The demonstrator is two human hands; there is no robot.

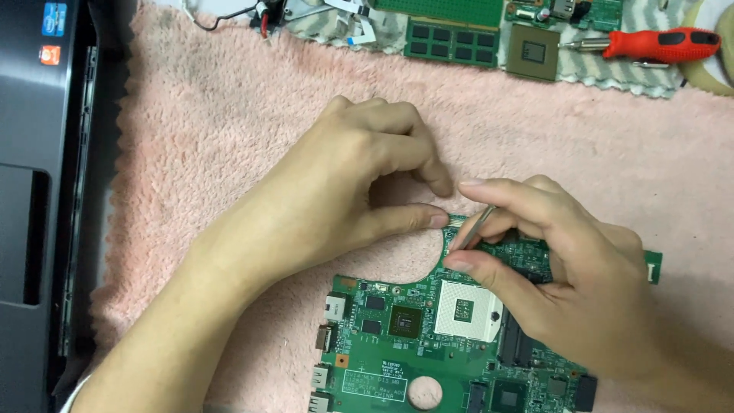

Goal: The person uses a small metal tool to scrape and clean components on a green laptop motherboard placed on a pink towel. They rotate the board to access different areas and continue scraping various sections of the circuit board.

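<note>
Left hand (344,183): fingers pinched narrow at the top edge of the circuit board (413,344), thumb tip touching it.
Right hand (550,260): fingers closed on thin metal tweezers (474,227), tips at the same edge.
Circuit board: green, flat on a pink towel (229,130).
Around: laptop case (38,191) far left; memory stick (451,42), chip (533,52), red screwdriver (657,44) along the top.

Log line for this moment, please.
left hand: thumb at motherboard top edge | right hand: holds tweezers there | pink towel beneath
</note>
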